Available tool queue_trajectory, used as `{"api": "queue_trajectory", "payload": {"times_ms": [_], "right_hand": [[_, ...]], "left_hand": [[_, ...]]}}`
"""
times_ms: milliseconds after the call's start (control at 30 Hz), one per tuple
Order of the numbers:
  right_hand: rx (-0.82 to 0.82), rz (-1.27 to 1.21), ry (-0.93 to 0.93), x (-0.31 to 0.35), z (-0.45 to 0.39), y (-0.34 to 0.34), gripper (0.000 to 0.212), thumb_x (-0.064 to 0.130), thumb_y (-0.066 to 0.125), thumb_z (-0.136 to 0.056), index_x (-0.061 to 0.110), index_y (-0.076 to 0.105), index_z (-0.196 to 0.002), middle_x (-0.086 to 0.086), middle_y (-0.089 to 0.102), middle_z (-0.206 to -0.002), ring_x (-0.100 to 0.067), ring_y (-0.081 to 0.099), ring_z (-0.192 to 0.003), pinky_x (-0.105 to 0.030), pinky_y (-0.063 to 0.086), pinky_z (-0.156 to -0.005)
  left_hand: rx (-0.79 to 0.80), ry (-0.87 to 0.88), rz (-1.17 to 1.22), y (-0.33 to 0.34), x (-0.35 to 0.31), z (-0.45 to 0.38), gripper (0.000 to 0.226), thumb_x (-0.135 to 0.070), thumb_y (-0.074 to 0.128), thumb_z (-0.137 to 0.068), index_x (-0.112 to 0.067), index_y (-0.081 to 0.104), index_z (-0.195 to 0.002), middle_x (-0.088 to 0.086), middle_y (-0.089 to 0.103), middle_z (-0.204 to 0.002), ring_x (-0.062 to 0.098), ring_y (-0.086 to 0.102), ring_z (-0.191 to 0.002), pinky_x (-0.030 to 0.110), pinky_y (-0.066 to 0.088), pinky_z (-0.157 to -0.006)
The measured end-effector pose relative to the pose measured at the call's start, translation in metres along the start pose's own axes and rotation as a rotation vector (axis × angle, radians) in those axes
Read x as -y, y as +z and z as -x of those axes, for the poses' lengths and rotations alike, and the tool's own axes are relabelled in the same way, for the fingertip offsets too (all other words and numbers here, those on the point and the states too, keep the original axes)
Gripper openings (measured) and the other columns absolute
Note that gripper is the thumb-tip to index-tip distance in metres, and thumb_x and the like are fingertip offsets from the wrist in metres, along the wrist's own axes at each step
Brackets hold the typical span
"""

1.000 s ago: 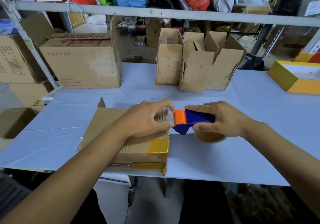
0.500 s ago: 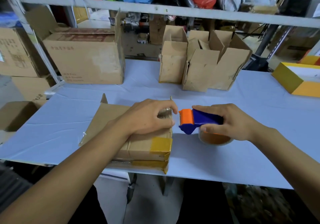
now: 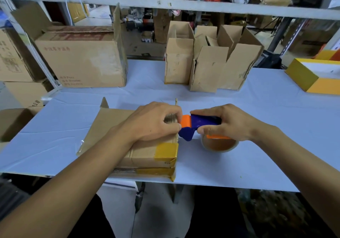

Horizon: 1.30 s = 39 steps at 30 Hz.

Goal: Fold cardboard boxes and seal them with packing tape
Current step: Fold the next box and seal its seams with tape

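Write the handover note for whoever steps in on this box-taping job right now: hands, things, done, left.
Left hand: curled over the right end of the flat cardboard box, pressing it to the table at the near edge.
Right hand: grips the blue and orange tape dispenser, nose against the box's right end, tape roll below.
Done: three folded boxes stand open-topped at the back. Yellow tape already sits on the flat box's near right corner.
Left: run the tape over this box's seam, then cut it. Whether the seam has tape yet is hidden by the hands.
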State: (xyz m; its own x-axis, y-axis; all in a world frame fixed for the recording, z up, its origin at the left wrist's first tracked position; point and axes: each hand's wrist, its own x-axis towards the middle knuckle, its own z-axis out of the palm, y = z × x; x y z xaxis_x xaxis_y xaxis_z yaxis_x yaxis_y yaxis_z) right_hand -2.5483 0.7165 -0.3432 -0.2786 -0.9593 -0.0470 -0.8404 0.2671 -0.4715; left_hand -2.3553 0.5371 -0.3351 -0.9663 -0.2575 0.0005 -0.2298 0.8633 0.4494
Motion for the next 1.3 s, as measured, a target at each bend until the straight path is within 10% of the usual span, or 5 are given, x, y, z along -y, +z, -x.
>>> {"api": "queue_trajectory", "payload": {"times_ms": [533, 833, 1067, 1300], "right_hand": [[-0.079, -0.026, 0.103, -0.002, 0.017, -0.004, 0.045, 0.061, 0.063, -0.084, 0.052, 0.056, -0.128, 0.037, 0.060, -0.100, 0.002, 0.057, -0.096, -0.020, 0.042, -0.081], [-0.354, 0.330, 0.092, -0.021, 0.008, 0.006, 0.056, 0.036, 0.062, -0.090, 0.028, 0.046, -0.143, -0.005, 0.057, -0.101, -0.031, 0.056, -0.092, -0.040, 0.048, -0.075], [-0.405, 0.381, -0.007, -0.036, -0.014, 0.056, 0.056, 0.016, 0.069, -0.082, 0.009, 0.053, -0.135, -0.018, 0.061, -0.116, -0.042, 0.054, -0.113, -0.053, 0.043, -0.099], [-0.508, 0.178, -0.089, -0.005, -0.013, 0.040, 0.048, 0.009, 0.061, -0.085, 0.018, 0.059, -0.132, -0.007, 0.056, -0.127, -0.027, 0.048, -0.115, -0.035, 0.040, -0.091]], "left_hand": [[-0.009, 0.023, 0.003, 0.002, -0.001, 0.001, 0.023, -0.053, 0.043, -0.077, -0.043, 0.058, -0.092, -0.017, 0.063, -0.091, 0.006, 0.053, -0.091, 0.042, 0.049, -0.080], [0.028, 0.021, -0.060, -0.001, -0.004, 0.001, 0.021, -0.046, 0.042, -0.079, -0.040, 0.057, -0.092, -0.021, 0.056, -0.082, 0.004, 0.049, -0.088, 0.034, 0.042, -0.073], [0.029, 0.024, -0.056, -0.001, -0.005, 0.002, 0.021, -0.045, 0.042, -0.079, -0.038, 0.058, -0.092, -0.017, 0.059, -0.085, 0.005, 0.051, -0.088, 0.041, 0.048, -0.078], [0.000, 0.007, -0.056, -0.005, -0.010, 0.007, 0.048, -0.057, 0.047, -0.078, -0.050, 0.042, -0.124, -0.012, 0.060, -0.114, 0.015, 0.055, -0.108, 0.040, 0.047, -0.087]]}}
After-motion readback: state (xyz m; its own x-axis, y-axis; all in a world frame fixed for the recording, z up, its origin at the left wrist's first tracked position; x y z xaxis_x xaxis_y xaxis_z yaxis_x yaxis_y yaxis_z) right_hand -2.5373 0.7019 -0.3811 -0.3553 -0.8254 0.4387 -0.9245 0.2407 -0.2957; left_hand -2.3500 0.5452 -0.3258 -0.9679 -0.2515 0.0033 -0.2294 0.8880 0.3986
